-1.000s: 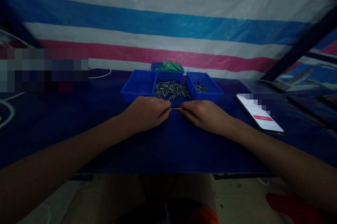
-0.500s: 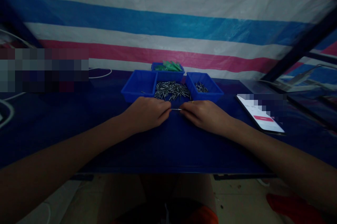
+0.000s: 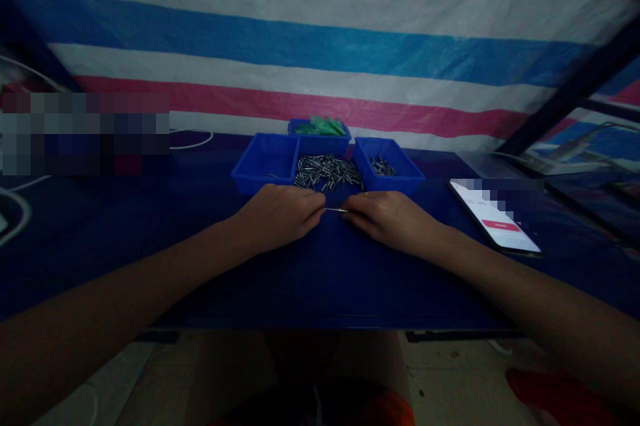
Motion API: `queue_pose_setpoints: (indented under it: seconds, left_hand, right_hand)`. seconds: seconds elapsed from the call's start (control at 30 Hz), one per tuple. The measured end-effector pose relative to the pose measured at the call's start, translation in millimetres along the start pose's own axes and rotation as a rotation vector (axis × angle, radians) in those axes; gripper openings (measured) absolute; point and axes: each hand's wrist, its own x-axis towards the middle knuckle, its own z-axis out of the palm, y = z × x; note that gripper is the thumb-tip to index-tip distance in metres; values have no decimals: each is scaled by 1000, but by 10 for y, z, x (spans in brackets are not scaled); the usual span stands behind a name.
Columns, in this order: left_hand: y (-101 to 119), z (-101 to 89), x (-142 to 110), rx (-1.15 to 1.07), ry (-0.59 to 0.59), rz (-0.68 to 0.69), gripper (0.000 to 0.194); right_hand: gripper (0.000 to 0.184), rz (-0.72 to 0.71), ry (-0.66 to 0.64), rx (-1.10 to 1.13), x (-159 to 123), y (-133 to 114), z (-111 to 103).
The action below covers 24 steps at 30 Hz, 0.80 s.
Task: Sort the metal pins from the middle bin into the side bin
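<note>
Two hands pinched nearly closed over the bench [image 3: 320, 279]: left hand [image 3: 287, 214] and right hand [image 3: 385, 214] each grip an end of one thin metal rod [image 3: 335, 210], held level between them. Exact grip hidden, can't tell. Risk: slack pinch or uneven pull, rod slips, probably rolls. Just beyond, loose pile of metal pieces [image 3: 327, 173] between left bin [image 3: 263, 183] and right bin [image 3: 395, 183]; a dropped rod could get mixed in. Rear bin [image 3: 320, 145] behind, green packets [image 3: 327, 125] inside.
</note>
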Motion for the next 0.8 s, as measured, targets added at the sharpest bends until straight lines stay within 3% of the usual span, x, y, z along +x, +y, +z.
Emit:
queue_pose_setpoints:
  seconds: [0.57, 0.8]
  left_hand:
    - [32, -16, -6, 22, -29, -52, 27]
    - [23, -19, -11, 27, -27, -48, 26]
  right_hand:
    - [33, 44, -12, 47, 5, -30, -27]
    - [31, 54, -2, 28, 6, -43, -38]
